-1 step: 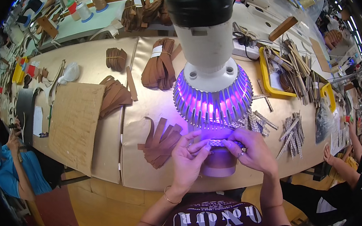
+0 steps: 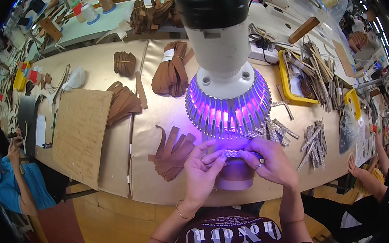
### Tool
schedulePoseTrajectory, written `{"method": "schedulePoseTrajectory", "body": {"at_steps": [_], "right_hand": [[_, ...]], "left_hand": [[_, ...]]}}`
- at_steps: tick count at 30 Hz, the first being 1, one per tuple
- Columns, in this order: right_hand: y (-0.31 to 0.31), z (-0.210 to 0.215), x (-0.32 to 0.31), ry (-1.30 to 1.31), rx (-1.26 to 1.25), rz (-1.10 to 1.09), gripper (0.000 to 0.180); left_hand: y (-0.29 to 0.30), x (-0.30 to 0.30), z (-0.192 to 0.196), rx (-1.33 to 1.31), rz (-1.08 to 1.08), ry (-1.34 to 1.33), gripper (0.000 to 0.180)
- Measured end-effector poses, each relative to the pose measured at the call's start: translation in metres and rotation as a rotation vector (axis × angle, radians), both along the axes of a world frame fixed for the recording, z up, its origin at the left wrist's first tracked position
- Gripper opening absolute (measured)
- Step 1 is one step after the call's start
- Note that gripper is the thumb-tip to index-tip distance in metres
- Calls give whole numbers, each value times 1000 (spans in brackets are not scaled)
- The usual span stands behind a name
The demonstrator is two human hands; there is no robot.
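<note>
Right under the lamp, w/ both hands meeting so the purple light falls straight on the work. Left hand curled nearly shut, fingertips pinching one end of a short glittery strip; right hand likewise curled, thumb and forefinger closed on the other end. Strip held flat between them, just above a purple-lit block at the table edge, prob. so the block can back it up; can't tell if strip touches the block. Ring on a right finger, bracelet on left wrist.

Brown leather strips fanned just left of the left hand, within easy reach. More glittery strips piled to the right, near the right hand, likely same kind as the one held. Bundled brown strips tied w/ a band further back, well apart. Cardboard sheet lying on the left part of the table. Yellow tray w/ sticks behind the right pile. Other people's arms at far left and lower right, not involved
</note>
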State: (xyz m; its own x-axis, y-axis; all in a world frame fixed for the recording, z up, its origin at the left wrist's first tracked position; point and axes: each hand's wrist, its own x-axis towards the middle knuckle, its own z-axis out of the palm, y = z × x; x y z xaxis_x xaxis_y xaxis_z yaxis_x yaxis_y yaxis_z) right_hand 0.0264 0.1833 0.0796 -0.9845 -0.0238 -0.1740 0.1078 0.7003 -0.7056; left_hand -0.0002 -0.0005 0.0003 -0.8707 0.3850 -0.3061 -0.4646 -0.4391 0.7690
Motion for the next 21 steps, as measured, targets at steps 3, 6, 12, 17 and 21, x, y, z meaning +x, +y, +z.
{"method": "schedulePoseTrajectory", "body": {"at_steps": [3, 6, 12, 17, 21], "right_hand": [[2, 1, 2, -7, 0, -7, 22], [2, 0, 1, 2, 10, -10, 22], [-1, 0, 1, 40, -6, -24, 20], [-4, -1, 7, 55, -8, -32, 19], [-4, -4, 6, 73, 2, -37, 20]], "left_hand": [[2, 2, 1, -2, -3, -19, 46], [0, -1, -1, -10, -21, -4, 45], [0, 0, -1, 8, -18, -17, 43], [-3, 6, -3, 16, -22, -27, 43], [-3, 6, -3, 1, -20, -12, 43]]}}
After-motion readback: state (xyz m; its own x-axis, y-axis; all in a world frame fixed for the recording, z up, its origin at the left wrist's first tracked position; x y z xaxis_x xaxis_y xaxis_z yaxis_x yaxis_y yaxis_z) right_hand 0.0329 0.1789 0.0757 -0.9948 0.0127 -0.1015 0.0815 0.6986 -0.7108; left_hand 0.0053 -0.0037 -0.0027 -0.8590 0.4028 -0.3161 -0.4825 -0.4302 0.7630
